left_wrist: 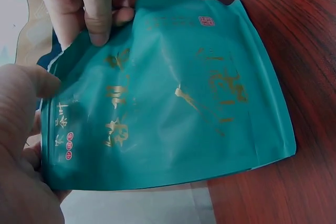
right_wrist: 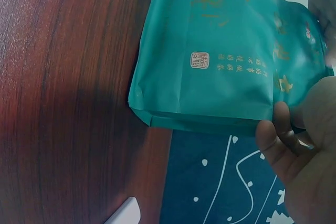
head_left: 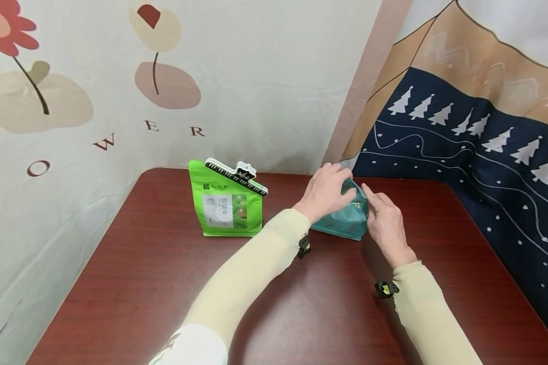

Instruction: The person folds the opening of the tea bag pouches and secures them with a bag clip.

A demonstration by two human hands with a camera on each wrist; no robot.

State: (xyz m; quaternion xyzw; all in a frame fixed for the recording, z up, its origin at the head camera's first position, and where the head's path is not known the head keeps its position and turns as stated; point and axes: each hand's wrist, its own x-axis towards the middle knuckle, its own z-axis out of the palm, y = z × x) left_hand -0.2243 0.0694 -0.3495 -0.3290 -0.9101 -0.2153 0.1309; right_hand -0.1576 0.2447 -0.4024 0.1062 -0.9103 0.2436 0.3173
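Observation:
A teal foil pouch with gold lettering (head_left: 342,220) stands on the table between my two hands. My left hand (head_left: 326,190) grips its top edge, with the thumb (left_wrist: 39,80) on the printed face and fingers behind, as the left wrist view shows. At the other top corner, my right hand (head_left: 387,223) pinches the pouch's edge; its fingers (right_wrist: 283,129) bend round the side in the right wrist view. The pouch's upper part folds and creases between the hands. In the head view my left hand hides much of its top.
Left of the pouch stands a bright green pouch (head_left: 228,213), with a black-and-white sealing clip (head_left: 236,176) slanted across its top. A small white round-ended thing (right_wrist: 126,214) lies on the reddish-brown table (head_left: 164,294). Printed cloths (head_left: 265,91) hang behind.

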